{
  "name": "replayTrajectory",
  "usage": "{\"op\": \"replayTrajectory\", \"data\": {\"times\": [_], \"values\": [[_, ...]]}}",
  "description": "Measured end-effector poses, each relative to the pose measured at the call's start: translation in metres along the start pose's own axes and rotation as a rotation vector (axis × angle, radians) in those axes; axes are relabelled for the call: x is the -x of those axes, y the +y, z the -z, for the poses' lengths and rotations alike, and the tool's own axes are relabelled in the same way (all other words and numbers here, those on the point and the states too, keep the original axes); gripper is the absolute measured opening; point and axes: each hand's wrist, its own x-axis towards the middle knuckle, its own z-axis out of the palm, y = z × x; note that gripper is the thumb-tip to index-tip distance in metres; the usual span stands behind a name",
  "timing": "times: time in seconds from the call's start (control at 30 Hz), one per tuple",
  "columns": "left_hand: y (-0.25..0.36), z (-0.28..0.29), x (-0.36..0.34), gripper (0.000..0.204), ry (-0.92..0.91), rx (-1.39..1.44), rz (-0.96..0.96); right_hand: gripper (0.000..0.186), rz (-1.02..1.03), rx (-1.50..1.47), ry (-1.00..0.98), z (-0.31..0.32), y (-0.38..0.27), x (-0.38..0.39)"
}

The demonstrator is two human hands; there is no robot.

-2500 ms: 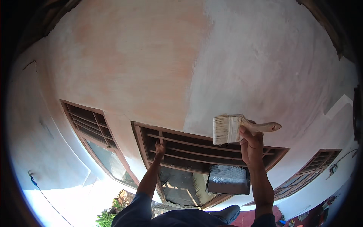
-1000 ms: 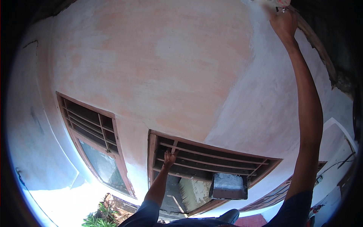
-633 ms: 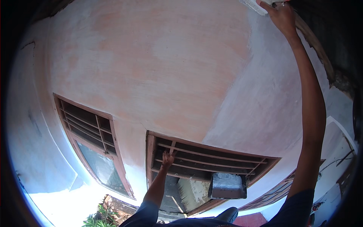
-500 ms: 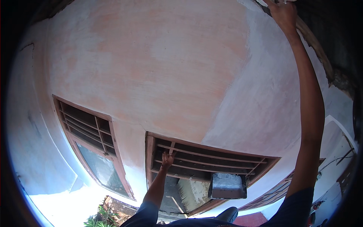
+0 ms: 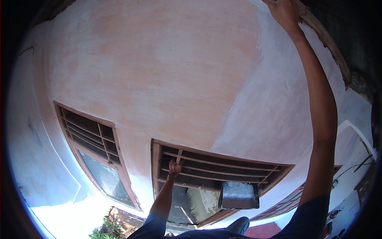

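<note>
My left hand (image 5: 174, 169) is closed on an upright wooden bar (image 5: 180, 154) of the slatted window opening (image 5: 215, 169), low in front of me. My right arm stretches up to the top edge of the view, where my right hand (image 5: 285, 14) is cut off. Its fingers are curled near the top of the wall (image 5: 187, 79), around something that I cannot make out. The wall is patchy peach and white on the left and an even pale tone on the right. A dark paint tray (image 5: 238, 195) with whitish paint rests at the window's slats.
A second slatted window (image 5: 93, 135) with a glass pane is at the left. Along the wall's upper right runs a rough brown beam (image 5: 326, 38). Below are a green plant (image 5: 107, 229), a dark shoe (image 5: 238, 225) and a red surface (image 5: 263, 230).
My right hand and forearm have moved left along the top of the wall, and the hand is cut off more. My left hand keeps its hold on the bar.
</note>
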Motion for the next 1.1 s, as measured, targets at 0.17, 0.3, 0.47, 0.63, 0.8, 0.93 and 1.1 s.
{"op": "replayTrajectory", "data": {"times": [0.17,0.3,0.47,0.63,0.8,0.93,1.1], "values": [[-0.009,-0.009,0.016,0.041,-0.051,-0.055,0.002,0.028,0.027,-0.067,-0.250,0.003,-0.033,0.060],[-0.004,0.003,0.006,0.042,0.009,-0.004,0.043,0.037,-0.113,-0.292,-0.496,0.014,-0.035,0.072],[-0.002,-0.001,-0.002,0.040,0.030,0.038,0.011,0.037,-0.379,-0.444,-0.464,0.004,0.027,0.017],[0.000,0.006,0.000,0.036,0.037,-0.148,-0.021,0.027,-0.249,-0.184,-0.168,0.018,0.022,-0.030],[0.000,0.010,-0.002,0.043,-0.007,-0.081,0.018,0.027,-0.092,-0.066,-0.088,0.018,0.027,-0.027],[0.000,0.013,-0.009,0.047,0.072,-0.011,-0.028,0.026,-0.013,0.083,-0.099,0.001,0.033,0.015],[-0.008,0.008,0.001,0.042,0.033,-0.026,0.032,0.026,0.049,-0.107,-0.252,0.014,-0.001,0.045]]}}
